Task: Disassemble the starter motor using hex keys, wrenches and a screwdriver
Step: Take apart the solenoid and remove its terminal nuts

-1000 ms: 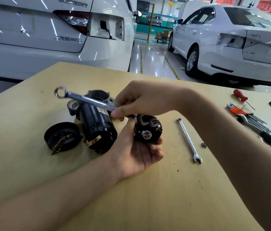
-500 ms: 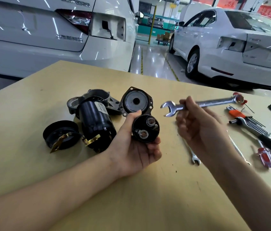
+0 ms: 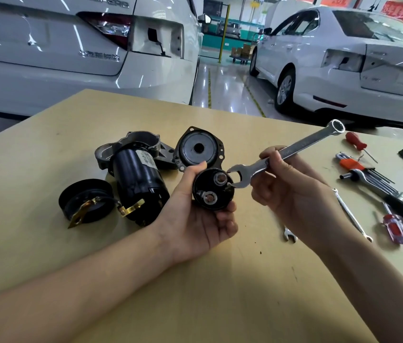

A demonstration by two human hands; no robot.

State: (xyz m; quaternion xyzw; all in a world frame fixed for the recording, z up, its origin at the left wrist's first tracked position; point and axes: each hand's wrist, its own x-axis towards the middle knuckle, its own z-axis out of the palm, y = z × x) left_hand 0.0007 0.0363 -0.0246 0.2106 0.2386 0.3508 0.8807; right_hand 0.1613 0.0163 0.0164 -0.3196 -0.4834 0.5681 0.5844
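Left hand [image 3: 195, 226], palm up at the centre of the surface [image 3: 34, 243], cradles the solenoid [image 3: 211, 190] with thumb and fingers curled round its black body; two terminal studs face the camera. Right hand [image 3: 284, 186], just right of it, grips the shank of the wrench [image 3: 287, 154]; the open-end jaw touches the solenoid's right rim, and the ring end points far right. The hands are apart, each closed on its own object.

Left of the left hand lie the motor body [image 3: 136, 186], touching the wrist, and a black cap [image 3: 86, 200] with a brass strip. Beyond the solenoid stands a flanged end plate [image 3: 199, 149]. Bare surface lies near the camera and far left.

Right of the right arm: a slim spanner [image 3: 351, 215], a second spanner end [image 3: 289, 235] mostly hidden under the forearm, hex keys [image 3: 366, 173], and two red screwdrivers [image 3: 397, 227] [image 3: 356, 141]. Tools at the right edge are cut off. White cars [image 3: 71, 45] stand beyond the far edge.
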